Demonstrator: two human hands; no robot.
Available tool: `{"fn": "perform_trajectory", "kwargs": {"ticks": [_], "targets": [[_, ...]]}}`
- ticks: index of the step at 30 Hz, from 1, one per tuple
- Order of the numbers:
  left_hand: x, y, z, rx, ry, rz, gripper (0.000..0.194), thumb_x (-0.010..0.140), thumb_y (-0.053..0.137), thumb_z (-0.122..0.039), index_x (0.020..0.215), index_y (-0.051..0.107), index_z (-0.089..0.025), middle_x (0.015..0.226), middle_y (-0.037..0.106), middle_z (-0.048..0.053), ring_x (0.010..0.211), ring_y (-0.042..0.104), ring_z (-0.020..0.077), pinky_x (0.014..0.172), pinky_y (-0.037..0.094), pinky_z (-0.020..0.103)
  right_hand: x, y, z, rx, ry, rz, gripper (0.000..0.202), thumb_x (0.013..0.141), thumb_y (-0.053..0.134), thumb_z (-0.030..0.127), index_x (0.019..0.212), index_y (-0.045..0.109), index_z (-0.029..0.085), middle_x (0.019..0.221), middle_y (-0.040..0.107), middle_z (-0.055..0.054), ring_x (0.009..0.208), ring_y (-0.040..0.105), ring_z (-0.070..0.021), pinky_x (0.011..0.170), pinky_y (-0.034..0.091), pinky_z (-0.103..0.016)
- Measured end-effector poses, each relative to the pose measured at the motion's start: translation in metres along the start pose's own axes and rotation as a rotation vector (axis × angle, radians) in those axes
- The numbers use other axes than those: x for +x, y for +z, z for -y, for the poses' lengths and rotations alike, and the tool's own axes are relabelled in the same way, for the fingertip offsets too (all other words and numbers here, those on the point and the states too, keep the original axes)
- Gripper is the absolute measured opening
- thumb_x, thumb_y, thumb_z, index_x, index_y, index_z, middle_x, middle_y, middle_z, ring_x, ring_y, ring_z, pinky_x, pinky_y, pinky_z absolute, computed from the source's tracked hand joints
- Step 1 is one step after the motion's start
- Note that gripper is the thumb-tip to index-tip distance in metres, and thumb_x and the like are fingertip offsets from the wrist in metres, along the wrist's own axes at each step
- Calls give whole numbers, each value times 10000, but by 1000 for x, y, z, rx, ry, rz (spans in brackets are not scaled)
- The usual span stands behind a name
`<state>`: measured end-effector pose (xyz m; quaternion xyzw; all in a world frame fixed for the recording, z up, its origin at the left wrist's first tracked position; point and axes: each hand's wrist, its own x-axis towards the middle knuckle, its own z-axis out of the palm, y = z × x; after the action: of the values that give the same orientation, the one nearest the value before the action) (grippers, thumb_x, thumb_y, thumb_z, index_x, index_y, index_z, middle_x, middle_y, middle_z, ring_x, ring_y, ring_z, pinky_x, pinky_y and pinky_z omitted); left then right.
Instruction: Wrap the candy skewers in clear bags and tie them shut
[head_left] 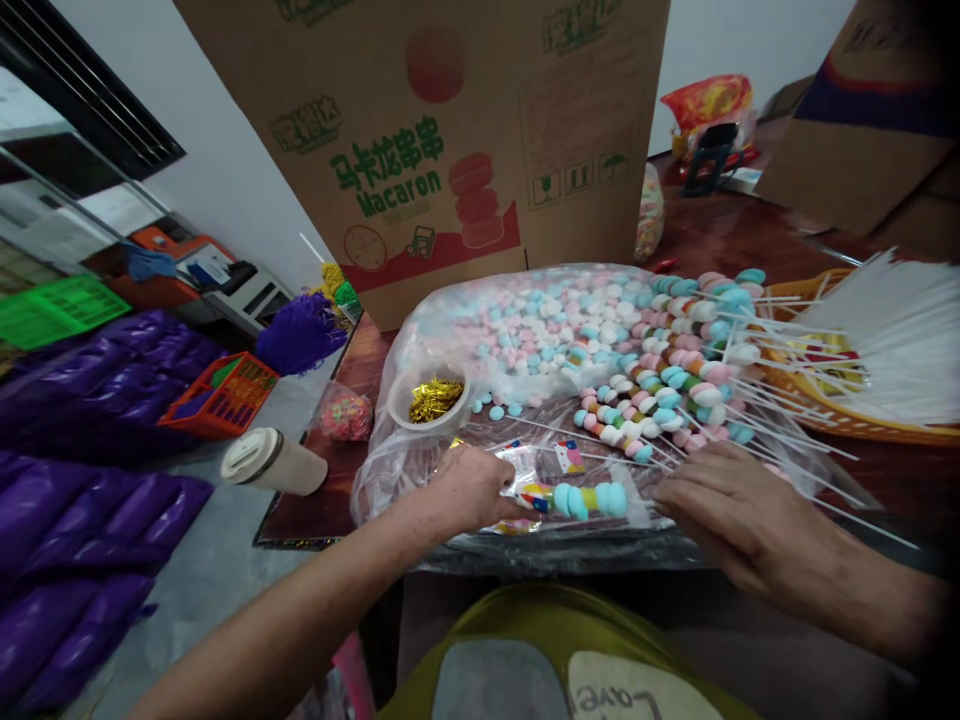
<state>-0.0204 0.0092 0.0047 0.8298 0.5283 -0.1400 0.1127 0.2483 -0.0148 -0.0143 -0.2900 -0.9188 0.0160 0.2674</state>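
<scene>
In front of my body a candy skewer lies level, with blue puffy sweets and yellow-green pieces threaded on it. My left hand is closed at its left end, pinching a clear printed wrapper there. At the other end my right hand is closed around the white stick, most of which its fingers hide. Beyond the hands lies a pile of finished-looking skewers in pink, white and blue, their sticks pointing right. Another printed wrapper rests flat just past the skewer.
Loose pastel sweets spread over a plastic sheet. A bowl holds gold twist ties. White sticks fill an orange basket at right. A cardboard box stands behind; a lidded cup sits at the left table edge.
</scene>
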Motion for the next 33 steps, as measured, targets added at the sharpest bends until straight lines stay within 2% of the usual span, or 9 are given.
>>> {"fn": "perform_trajectory", "kwargs": {"ticks": [3,6,12,15,20,26,29,31,33], "targets": [[-1,-7,-7,-187,81,69,419,676,603,-562,919,642,-223,737,656,20,692,589,189,576,372,225,1,2,1,7,-33,12,165,831,393,92,805,537,167,666,566,-52,636,464,-180,632,281,-327],[0,-8,-12,-393,117,180,320,654,664,-460,846,641,-205,703,620,-16,682,562,161,583,375,207,5,1,0,-4,-45,2,185,830,378,82,771,529,172,662,560,-52,637,454,-180,626,269,-329],[4,1,-16,-775,204,348,434,541,717,-526,773,615,-175,625,517,-50,613,484,126,572,370,209,17,-5,-5,-122,-161,47,176,796,398,79,746,529,186,596,527,-23,591,382,-170,618,233,-338],[6,2,-17,-816,230,382,415,540,722,-515,727,586,-171,618,482,-53,606,450,113,566,355,205,20,-3,-5,-44,-169,94,169,772,393,75,732,515,186,614,537,-22,608,389,-170,625,235,-336],[10,1,-23,-830,227,359,415,545,720,-511,684,540,-164,598,422,-60,576,394,92,527,326,192,20,7,-2,89,-117,116,187,796,367,80,725,514,173,626,517,-21,600,399,-156,610,243,-306],[14,11,-29,-838,230,297,367,573,719,-452,727,564,-156,615,452,-60,584,412,92,550,350,194,24,22,3,161,-42,154,186,821,389,124,810,569,171,771,602,-60,717,491,-164,654,279,-298],[11,13,-24,-823,226,263,400,585,704,-497,771,590,-161,624,472,-62,592,434,95,539,346,187,21,20,-2,128,2,214,199,831,388,130,731,556,173,696,584,-46,650,479,-155,605,267,-288],[7,14,-20,-690,166,138,405,627,667,-531,801,599,-172,630,516,-53,587,469,107,520,337,192,19,16,-6,105,27,252,217,827,386,125,668,526,172,642,566,-36,598,462,-147,572,252,-283],[4,16,-19,-436,116,-118,370,693,616,-527,791,597,-171,646,563,-22,600,511,134,523,338,216,17,13,-7,99,50,253,227,824,378,119,645,507,174,620,564,-32,577,460,-142,557,251,-278]]}}
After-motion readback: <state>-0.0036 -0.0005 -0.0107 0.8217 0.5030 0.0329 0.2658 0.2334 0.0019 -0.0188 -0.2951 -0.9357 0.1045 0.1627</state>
